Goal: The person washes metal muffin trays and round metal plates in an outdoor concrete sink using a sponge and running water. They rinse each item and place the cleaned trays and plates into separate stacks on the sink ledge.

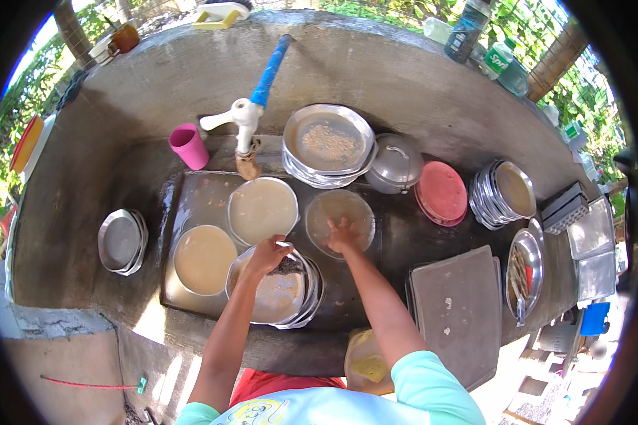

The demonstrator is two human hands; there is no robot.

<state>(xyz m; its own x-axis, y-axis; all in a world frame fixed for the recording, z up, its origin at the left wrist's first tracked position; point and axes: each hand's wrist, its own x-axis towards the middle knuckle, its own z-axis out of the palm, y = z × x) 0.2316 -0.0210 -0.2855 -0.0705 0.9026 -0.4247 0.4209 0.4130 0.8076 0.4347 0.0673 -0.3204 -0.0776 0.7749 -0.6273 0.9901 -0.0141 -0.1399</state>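
Note:
My left hand (pixel 266 257) grips a scrub brush (pixel 287 265) with dark bristles, held over a stack of round metal pans (pixel 276 300). Crumbly residue covers the top pan of that stack. Fingers spread, my right hand (pixel 344 235) reaches into a round pan (pixel 319 212) of murky water; I cannot tell whether the fingertips touch its bottom. Two more round pans stand in the sunken basin (pixel 196 196): one with cloudy water (pixel 263 210) behind my left hand, the other with tan water (pixel 204 260) to its left.
A white tap (pixel 244 119) hangs over the basin, beside a pink cup (pixel 189 146). Behind are stacked pans (pixel 327 141) and a lidded pot (pixel 393 162). Pink plates (pixel 441 191), pans (pixel 514 188), flat trays (pixel 457 313) and a utensil bowl (pixel 534 271) stand right; small pans (pixel 119 241) left.

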